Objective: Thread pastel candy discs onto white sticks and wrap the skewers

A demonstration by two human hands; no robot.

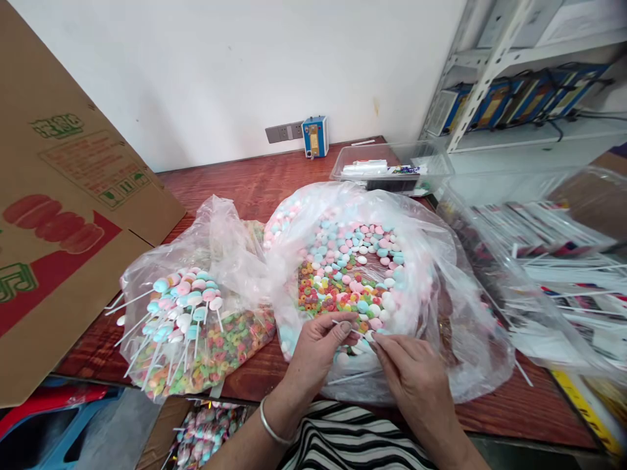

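My left hand [323,343], with a bangle on its wrist, pinches a thin white stick [353,331]. Close to the stick's tip, my right hand [416,375] holds a small white marshmallow [369,336] between thumb and fingertips. Whether the stick has entered it, I cannot tell. Both hands are over the front of a large open clear plastic bag [441,261] of pink, blue and white marshmallows [337,241] and colourful cereal rings [321,290]. To the left, several marshmallows on sticks [183,303] lie heaped on a second bag with cereal rings [235,339].
A cardboard box [73,176] stands at the left. Behind the bag is a clear tray [392,156]; at the right, a clear bin [553,261] holds white sticks and packaging. A blue device [315,137] sits by the wall. Below the table edge, a box holds wrapped sweets [210,431].
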